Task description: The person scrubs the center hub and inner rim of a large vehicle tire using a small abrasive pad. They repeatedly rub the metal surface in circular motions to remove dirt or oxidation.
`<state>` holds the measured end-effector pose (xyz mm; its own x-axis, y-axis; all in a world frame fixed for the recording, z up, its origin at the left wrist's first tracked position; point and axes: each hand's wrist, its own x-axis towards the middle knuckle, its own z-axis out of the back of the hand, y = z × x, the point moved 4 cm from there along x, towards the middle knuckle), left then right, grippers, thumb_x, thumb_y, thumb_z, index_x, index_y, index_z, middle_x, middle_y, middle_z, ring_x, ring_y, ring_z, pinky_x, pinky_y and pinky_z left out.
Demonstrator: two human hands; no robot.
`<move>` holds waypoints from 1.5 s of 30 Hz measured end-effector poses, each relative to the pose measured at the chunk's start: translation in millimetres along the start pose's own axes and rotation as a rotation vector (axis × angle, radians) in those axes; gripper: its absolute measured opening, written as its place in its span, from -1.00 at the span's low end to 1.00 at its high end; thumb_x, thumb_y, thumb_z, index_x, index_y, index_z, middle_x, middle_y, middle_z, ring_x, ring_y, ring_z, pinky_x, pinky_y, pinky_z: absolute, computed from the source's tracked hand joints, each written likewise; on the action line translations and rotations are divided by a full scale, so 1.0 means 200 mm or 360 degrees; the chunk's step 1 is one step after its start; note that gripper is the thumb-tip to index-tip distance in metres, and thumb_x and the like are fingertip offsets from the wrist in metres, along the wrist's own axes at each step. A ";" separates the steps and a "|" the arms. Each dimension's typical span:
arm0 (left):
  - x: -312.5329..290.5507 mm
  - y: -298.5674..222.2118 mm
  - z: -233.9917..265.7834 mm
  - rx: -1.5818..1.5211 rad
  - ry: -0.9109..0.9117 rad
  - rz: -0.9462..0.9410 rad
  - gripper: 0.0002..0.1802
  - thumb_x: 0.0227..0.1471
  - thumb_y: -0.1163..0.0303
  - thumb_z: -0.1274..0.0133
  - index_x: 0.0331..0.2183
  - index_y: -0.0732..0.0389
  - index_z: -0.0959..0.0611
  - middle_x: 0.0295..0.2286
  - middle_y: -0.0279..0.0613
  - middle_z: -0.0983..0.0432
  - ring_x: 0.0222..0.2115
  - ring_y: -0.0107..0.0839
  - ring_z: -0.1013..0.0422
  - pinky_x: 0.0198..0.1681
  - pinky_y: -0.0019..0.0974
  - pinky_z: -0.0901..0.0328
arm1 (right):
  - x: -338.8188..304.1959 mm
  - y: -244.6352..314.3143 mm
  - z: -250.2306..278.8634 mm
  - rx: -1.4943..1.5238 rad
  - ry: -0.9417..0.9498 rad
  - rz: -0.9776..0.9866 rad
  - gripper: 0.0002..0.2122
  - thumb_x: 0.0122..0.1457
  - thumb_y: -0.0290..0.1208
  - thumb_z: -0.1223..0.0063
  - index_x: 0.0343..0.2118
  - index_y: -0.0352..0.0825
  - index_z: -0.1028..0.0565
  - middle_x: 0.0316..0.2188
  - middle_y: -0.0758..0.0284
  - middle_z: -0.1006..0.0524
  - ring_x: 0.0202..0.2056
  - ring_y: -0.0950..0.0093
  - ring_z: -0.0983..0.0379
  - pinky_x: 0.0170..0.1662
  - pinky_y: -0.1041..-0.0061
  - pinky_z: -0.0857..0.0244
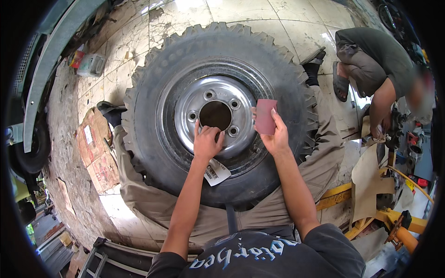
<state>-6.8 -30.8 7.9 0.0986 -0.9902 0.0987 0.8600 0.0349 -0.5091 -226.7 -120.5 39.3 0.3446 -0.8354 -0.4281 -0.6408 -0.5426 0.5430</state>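
So there's a big chunky tyre lying flat on the tiled floor, right between the person's legs, with a shiny metal wheel sitting in the middle of it. The wheel has a large round centre hole, and four smaller bolt holes show around it.

The left hand is down on the near side of the wheel, touching the metal at the near-left edge of that centre hole. Index finger's stretched out toward the far side, the others are bent; honestly can't tell if it's gripping the edge or just resting there. The right hand is grasping a reddish-pink rectangular sheet, thumb on the face of it, held up over the right side of the wheel.

Just right of the left forearm there's a white printed paper lying across the near rim and onto the tyre's sidewall.

Around all that: a beat-up piece of cardboard on the floor to the left, and a translucent container farther back on that side. Far right, a co-worker is crouched down with hands low. Nearer on the right, a brown sheet leans by some yellow metal framework.
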 end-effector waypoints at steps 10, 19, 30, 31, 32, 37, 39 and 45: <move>0.01 -0.02 0.00 0.0005 -0.0045 -0.0034 -0.80 0.07 0.25 -0.16 -0.44 0.16 -0.72 -0.47 -0.25 -0.63 -0.32 -0.30 -0.51 0.36 0.09 0.02 | 0.03 -0.22 0.05 -0.2480 -0.0390 0.0910 -0.62 0.35 -0.42 0.07 0.17 -0.44 -0.43 -0.07 -0.10 -0.35 -0.05 0.01 -0.36 0.07 0.21 -0.28; 0.01 -0.01 0.00 -0.0009 -0.0034 -0.0012 -0.82 0.06 0.27 -0.17 -0.44 0.16 -0.72 -0.48 -0.25 -0.63 -0.32 -0.29 -0.51 0.36 0.09 0.02 | 0.03 -0.27 0.03 -0.2768 -0.0397 0.0992 -0.55 0.32 -0.48 0.02 0.26 -0.42 -0.32 0.03 -0.17 -0.28 0.04 -0.09 -0.29 0.13 0.08 -0.20; 0.00 -0.01 0.01 -0.0029 -0.0062 -0.0012 -0.82 0.05 0.25 -0.18 -0.45 0.15 -0.72 -0.50 -0.27 -0.62 -0.33 -0.30 -0.51 0.36 0.09 0.02 | 0.02 -0.26 0.03 -0.2776 -0.0318 0.1003 -0.56 0.31 -0.51 0.02 0.24 -0.41 -0.34 0.05 -0.15 -0.28 0.07 -0.08 -0.27 0.16 0.08 -0.18; 0.02 0.00 0.01 -0.0045 -0.0089 -0.0022 -0.82 0.05 0.25 -0.18 -0.45 0.15 -0.72 -0.50 -0.27 -0.62 -0.33 -0.30 -0.51 0.36 0.09 0.02 | 0.00 -0.27 0.02 -0.2781 -0.0321 0.1023 -0.56 0.30 -0.52 0.03 0.24 -0.41 -0.34 0.04 -0.15 -0.28 0.07 -0.08 -0.27 0.16 0.09 -0.18; 0.01 -0.01 0.02 -0.0041 -0.0101 0.0002 -0.82 0.05 0.25 -0.18 -0.45 0.14 -0.71 -0.51 -0.28 -0.61 -0.34 -0.32 -0.51 0.36 0.08 0.02 | -0.05 -0.31 0.07 -0.2776 -0.0270 0.0998 -0.58 0.31 -0.54 0.03 0.23 -0.44 -0.34 0.05 -0.16 -0.28 0.07 -0.08 -0.27 0.15 0.10 -0.19; 0.02 -0.02 0.01 -0.0020 -0.0043 0.0017 -0.82 0.03 0.26 -0.21 -0.46 0.16 -0.72 -0.50 -0.28 -0.62 -0.33 -0.30 -0.52 0.35 0.11 0.03 | 0.03 -0.25 0.04 -0.2687 -0.0267 0.0998 -0.57 0.31 -0.54 0.03 0.22 -0.49 -0.34 0.02 -0.16 -0.28 0.04 -0.06 -0.29 0.15 0.14 -0.20; 0.01 0.00 0.00 -0.0037 -0.0069 -0.0029 -0.81 0.03 0.25 -0.21 -0.46 0.16 -0.72 -0.50 -0.29 -0.62 -0.33 -0.30 -0.52 0.36 0.10 0.03 | 0.06 -0.21 0.01 -0.2737 -0.0311 0.1032 -0.55 0.30 -0.54 0.01 0.25 -0.47 -0.34 -0.04 -0.12 -0.32 0.00 -0.01 -0.32 0.13 0.20 -0.22; 0.01 -0.02 0.01 -0.0003 -0.0026 0.0046 -0.80 0.06 0.25 -0.18 -0.47 0.15 -0.71 -0.49 -0.28 -0.63 -0.32 -0.31 -0.52 0.36 0.09 0.03 | -0.05 -0.28 0.09 -0.2714 -0.0283 0.0915 -0.59 0.32 -0.56 0.05 0.21 -0.48 -0.36 0.01 -0.14 -0.31 0.02 -0.02 -0.32 0.11 0.17 -0.23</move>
<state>-9.4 -32.4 11.8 0.1315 -0.9865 0.0976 0.8556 0.0632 -0.5138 -207.0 -80.4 -0.8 0.2144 -0.9750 0.0591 0.7314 0.2003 0.6519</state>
